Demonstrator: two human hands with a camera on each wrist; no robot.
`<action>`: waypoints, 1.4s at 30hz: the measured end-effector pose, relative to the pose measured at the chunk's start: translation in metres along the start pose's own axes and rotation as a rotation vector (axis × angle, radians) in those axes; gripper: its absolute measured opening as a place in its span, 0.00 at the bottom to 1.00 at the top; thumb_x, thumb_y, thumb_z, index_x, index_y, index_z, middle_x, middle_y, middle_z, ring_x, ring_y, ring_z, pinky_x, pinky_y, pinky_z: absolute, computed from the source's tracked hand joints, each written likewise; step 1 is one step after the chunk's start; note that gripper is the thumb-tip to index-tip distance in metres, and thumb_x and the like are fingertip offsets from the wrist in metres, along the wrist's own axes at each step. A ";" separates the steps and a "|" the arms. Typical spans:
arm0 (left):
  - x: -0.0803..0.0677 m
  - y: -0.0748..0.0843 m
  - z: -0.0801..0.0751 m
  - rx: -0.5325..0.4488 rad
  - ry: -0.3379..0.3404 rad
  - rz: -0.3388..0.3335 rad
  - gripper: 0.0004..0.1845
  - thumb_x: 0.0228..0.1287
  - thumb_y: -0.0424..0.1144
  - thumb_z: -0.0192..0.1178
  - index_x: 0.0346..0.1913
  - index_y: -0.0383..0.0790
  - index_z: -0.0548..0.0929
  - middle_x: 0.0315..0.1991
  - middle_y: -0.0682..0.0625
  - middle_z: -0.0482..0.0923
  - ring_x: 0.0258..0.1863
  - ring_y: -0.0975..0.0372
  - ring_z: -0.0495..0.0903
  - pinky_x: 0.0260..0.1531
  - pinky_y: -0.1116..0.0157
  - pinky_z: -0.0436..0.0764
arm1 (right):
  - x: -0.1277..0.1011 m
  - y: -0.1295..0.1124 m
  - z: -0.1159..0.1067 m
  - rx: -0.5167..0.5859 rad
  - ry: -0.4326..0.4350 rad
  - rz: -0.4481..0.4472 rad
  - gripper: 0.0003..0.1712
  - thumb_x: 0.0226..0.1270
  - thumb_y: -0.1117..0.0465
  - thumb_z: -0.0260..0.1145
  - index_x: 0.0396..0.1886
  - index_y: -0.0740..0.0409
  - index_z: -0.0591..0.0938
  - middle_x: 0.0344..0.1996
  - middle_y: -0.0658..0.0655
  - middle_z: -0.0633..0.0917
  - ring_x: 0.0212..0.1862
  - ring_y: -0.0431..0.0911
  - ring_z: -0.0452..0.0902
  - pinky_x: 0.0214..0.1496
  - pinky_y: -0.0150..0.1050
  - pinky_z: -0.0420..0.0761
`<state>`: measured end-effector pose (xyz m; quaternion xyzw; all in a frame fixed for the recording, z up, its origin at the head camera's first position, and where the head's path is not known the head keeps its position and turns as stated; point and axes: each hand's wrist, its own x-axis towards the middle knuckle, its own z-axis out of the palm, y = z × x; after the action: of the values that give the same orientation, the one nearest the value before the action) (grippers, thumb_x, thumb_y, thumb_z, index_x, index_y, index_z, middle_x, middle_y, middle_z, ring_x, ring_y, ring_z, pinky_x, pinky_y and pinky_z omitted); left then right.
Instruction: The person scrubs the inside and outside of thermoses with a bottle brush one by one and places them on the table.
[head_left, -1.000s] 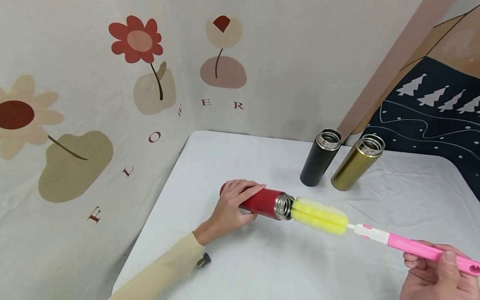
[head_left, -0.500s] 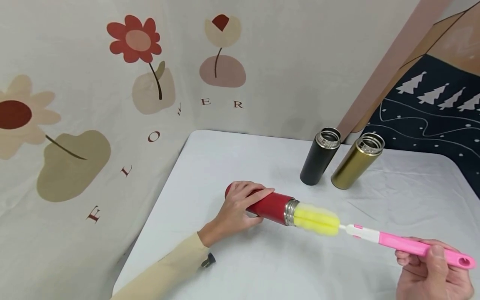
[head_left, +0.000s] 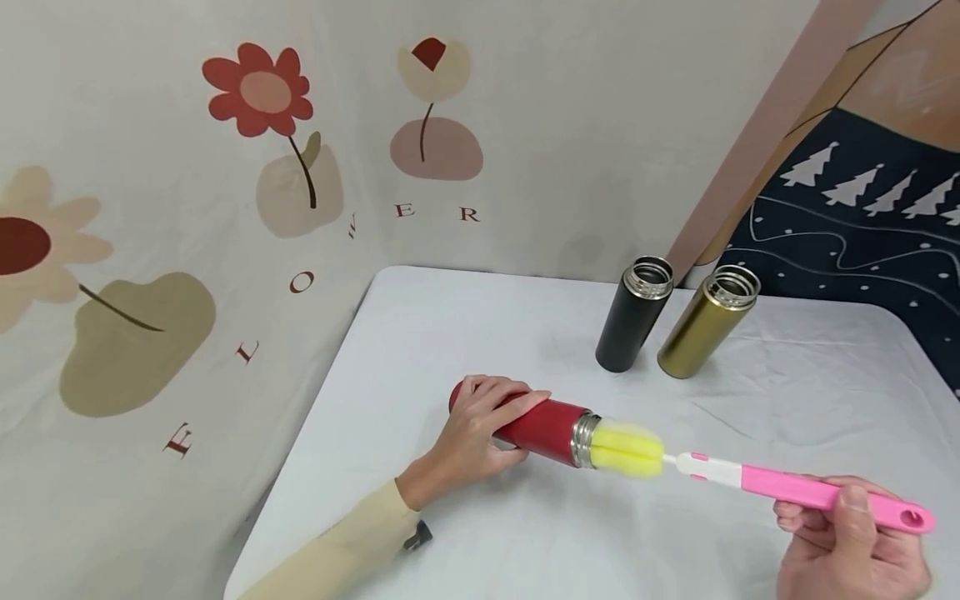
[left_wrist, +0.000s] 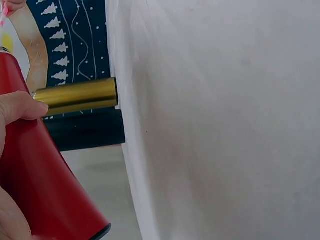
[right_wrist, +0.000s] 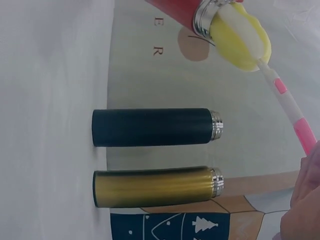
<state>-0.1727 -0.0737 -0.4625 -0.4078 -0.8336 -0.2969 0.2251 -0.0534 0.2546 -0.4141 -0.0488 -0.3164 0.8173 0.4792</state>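
My left hand grips a red thermos bottle around its body, tilted on its side with its open steel mouth toward the right. The same red bottle fills the left part of the left wrist view. A bottle brush has its yellow sponge head partly inside that mouth; the sponge's front end is hidden in the bottle. By its pink handle, my right hand holds the brush, thumb on top. In the right wrist view the sponge bulges out at the steel rim.
A black bottle and a gold bottle stand upright without lids toward the back right of the white-covered table. Behind the table hangs a pale cloth with printed flowers; a dark printed cloth is at the right.
The brush has moved left, and more of its yellow sponge has gone into the red bottle. The red bottle has shifted slightly right and down in view.
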 end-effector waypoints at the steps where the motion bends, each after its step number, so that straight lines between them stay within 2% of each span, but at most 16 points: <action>1: 0.000 0.001 0.000 0.000 -0.003 0.000 0.43 0.48 0.42 0.87 0.71 0.51 0.81 0.59 0.48 0.83 0.60 0.56 0.80 0.58 0.50 0.78 | -0.001 0.000 0.001 -0.012 -0.006 -0.006 0.07 0.78 0.80 0.61 0.41 0.87 0.76 0.27 0.73 0.84 0.16 0.52 0.82 0.20 0.34 0.83; 9: -0.004 0.004 0.005 -0.004 -0.004 -0.022 0.43 0.47 0.41 0.87 0.70 0.51 0.82 0.58 0.49 0.83 0.58 0.57 0.81 0.57 0.50 0.78 | -0.013 0.007 0.006 -0.060 -0.021 0.001 0.13 0.76 0.77 0.67 0.45 0.90 0.76 0.29 0.73 0.84 0.18 0.53 0.82 0.24 0.34 0.85; 17: -0.008 0.005 0.007 -0.045 0.005 -0.038 0.41 0.49 0.40 0.86 0.70 0.50 0.82 0.59 0.49 0.83 0.59 0.57 0.81 0.58 0.50 0.78 | -0.015 0.011 0.006 -0.036 -0.094 0.025 0.13 0.78 0.78 0.64 0.46 0.92 0.75 0.31 0.73 0.83 0.19 0.53 0.80 0.25 0.34 0.85; 22: -0.010 0.005 0.007 -0.050 0.029 -0.014 0.42 0.47 0.39 0.86 0.70 0.49 0.82 0.58 0.49 0.84 0.58 0.57 0.81 0.57 0.50 0.78 | -0.014 0.013 0.006 -0.059 -0.158 0.021 0.11 0.80 0.79 0.61 0.43 0.91 0.75 0.29 0.72 0.82 0.19 0.52 0.80 0.24 0.33 0.85; 26: -0.009 0.006 0.009 -0.054 0.019 -0.002 0.42 0.48 0.40 0.86 0.70 0.49 0.82 0.58 0.49 0.84 0.57 0.57 0.81 0.56 0.51 0.79 | -0.016 0.015 0.006 -0.059 -0.178 0.025 0.10 0.80 0.79 0.59 0.42 0.90 0.74 0.29 0.71 0.81 0.19 0.52 0.80 0.24 0.33 0.84; 33: -0.007 0.011 0.008 -0.060 0.000 -0.010 0.42 0.48 0.41 0.87 0.70 0.50 0.82 0.58 0.49 0.84 0.57 0.58 0.81 0.56 0.52 0.82 | -0.027 0.017 0.011 -0.062 -0.199 -0.029 0.08 0.78 0.82 0.56 0.40 0.91 0.74 0.28 0.71 0.82 0.18 0.50 0.80 0.24 0.33 0.84; 37: -0.005 0.013 0.008 -0.067 0.009 0.005 0.41 0.48 0.41 0.86 0.69 0.50 0.83 0.57 0.50 0.84 0.58 0.58 0.80 0.58 0.53 0.81 | -0.033 0.023 0.014 0.022 -0.280 -0.042 0.07 0.76 0.86 0.52 0.38 0.94 0.72 0.28 0.72 0.84 0.19 0.51 0.82 0.25 0.34 0.85; 42: -0.004 0.022 0.011 -0.053 0.000 0.071 0.40 0.49 0.42 0.85 0.70 0.51 0.83 0.56 0.51 0.84 0.57 0.58 0.80 0.58 0.56 0.79 | -0.048 0.034 0.013 -0.092 -0.429 -0.065 0.06 0.73 0.88 0.50 0.38 0.95 0.72 0.30 0.69 0.87 0.22 0.47 0.85 0.27 0.32 0.85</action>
<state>-0.1542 -0.0580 -0.4660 -0.4428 -0.8104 -0.3110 0.2246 -0.0582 0.1974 -0.4340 0.1145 -0.4496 0.7777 0.4241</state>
